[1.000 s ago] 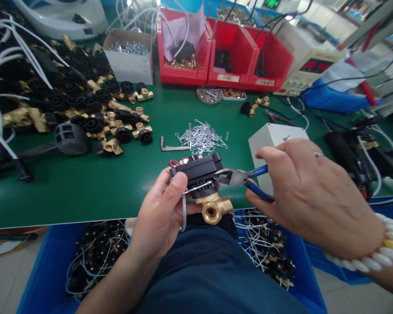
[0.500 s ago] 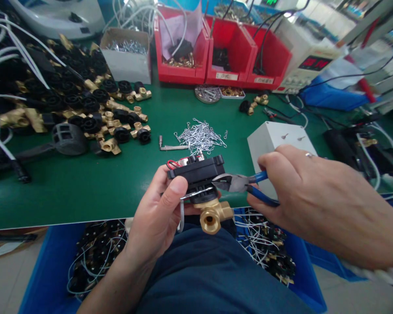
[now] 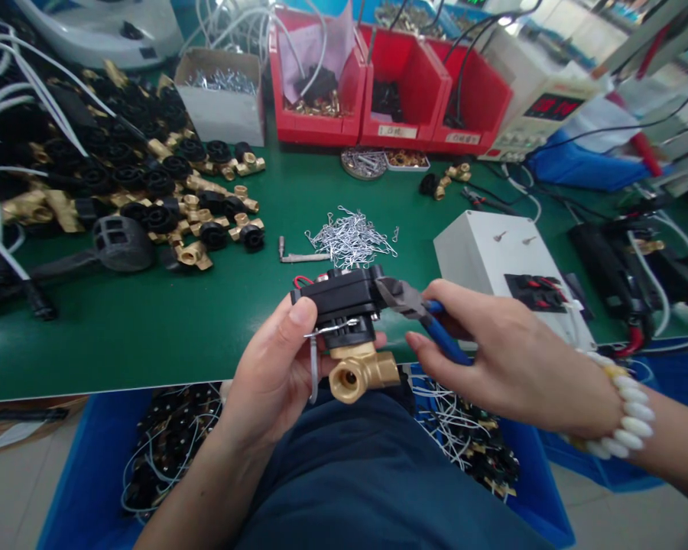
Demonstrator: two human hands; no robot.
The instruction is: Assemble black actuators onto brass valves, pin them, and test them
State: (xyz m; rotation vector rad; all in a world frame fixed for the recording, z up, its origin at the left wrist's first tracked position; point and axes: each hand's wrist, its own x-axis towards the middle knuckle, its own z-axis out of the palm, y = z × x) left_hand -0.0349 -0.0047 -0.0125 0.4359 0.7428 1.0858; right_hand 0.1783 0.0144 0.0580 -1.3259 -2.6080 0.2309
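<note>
My left hand [image 3: 280, 359] is closed round a valve with a black actuator housing [image 3: 341, 298] on top and a brass body [image 3: 358, 374] below. A silver wire clip [image 3: 333, 328] lies across the black collar between them, and a grey cable hangs beside my fingers. In my right hand [image 3: 493, 351] are blue-handled cutting pliers [image 3: 416, 305]. Their jaws are at the right end of the housing; whether they touch it I cannot tell. On the green bench just behind the valve is a heap of silver wire clips [image 3: 355, 238].
Brass-and-black valve parts [image 3: 166, 198] crowd the left of the bench. Red bins [image 3: 321, 130] and a power supply [image 3: 542, 107] line the back. A grey box [image 3: 481, 252] stands right, near my right hand. Blue crates [image 3: 86, 466] with cabled parts sit below the bench edge.
My right hand has drawn back and turned, so the pliers now angle down toward the right, with jaws higher by the housing's end. The valve has shifted slightly left in my left hand.
</note>
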